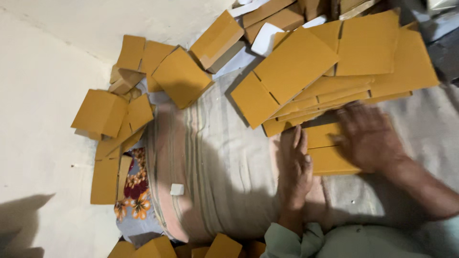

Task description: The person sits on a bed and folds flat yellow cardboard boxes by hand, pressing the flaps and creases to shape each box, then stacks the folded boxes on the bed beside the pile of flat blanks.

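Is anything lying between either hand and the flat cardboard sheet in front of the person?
Nothing visible. The right hand lies flat on the flat cardboard sheet, and the left hand rests at its left edge on the striped cloth.

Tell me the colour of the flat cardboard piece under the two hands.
Mustard yellow-brown, plain with no pattern. The flat cardboard piece shows best in the head view, between the left hand and right hand.

The blanket (224, 157) is the landmark. On its far right part lies a stack of flat blanks (330, 86), fanned and overlapping. The right hand (368, 138) rests on the stack's near blank (330, 160); the left hand (295, 165) lies on the blanket, just left of that blank and touching its edge. Folded boxes (114, 114) are heaped off the blanket's left edge. More boxes (222, 36) lie beyond its far edge. A small scrap (177, 189) sits on the blanket's near left part.
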Available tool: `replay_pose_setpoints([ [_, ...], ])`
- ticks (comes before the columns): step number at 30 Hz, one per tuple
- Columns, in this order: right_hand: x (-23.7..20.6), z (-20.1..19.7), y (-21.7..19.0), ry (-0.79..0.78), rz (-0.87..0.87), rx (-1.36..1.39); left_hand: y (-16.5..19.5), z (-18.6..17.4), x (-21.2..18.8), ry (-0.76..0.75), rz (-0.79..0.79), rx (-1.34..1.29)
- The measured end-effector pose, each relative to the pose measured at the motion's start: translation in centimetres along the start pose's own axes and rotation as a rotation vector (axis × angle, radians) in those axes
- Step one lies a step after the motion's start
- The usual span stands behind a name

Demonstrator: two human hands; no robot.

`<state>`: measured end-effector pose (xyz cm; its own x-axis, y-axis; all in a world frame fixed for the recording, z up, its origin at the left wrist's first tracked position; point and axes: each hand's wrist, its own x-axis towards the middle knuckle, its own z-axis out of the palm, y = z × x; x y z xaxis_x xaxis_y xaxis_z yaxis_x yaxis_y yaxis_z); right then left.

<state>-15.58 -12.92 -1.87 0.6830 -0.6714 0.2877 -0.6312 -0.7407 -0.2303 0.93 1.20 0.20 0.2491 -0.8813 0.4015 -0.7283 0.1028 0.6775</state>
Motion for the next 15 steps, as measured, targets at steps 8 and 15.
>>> replay_pose_setpoints([
  [8, 0.5, -0.2, -2.3, -0.063, 0.087, -0.207, -1.2, 0.4, -0.5, -0.026, -0.050, -0.093],
  [15, 2.8, 2.4, -8.5, -0.351, -0.150, -0.303, -3.7, 2.8, -1.1, 0.051, -0.095, -0.496],
])
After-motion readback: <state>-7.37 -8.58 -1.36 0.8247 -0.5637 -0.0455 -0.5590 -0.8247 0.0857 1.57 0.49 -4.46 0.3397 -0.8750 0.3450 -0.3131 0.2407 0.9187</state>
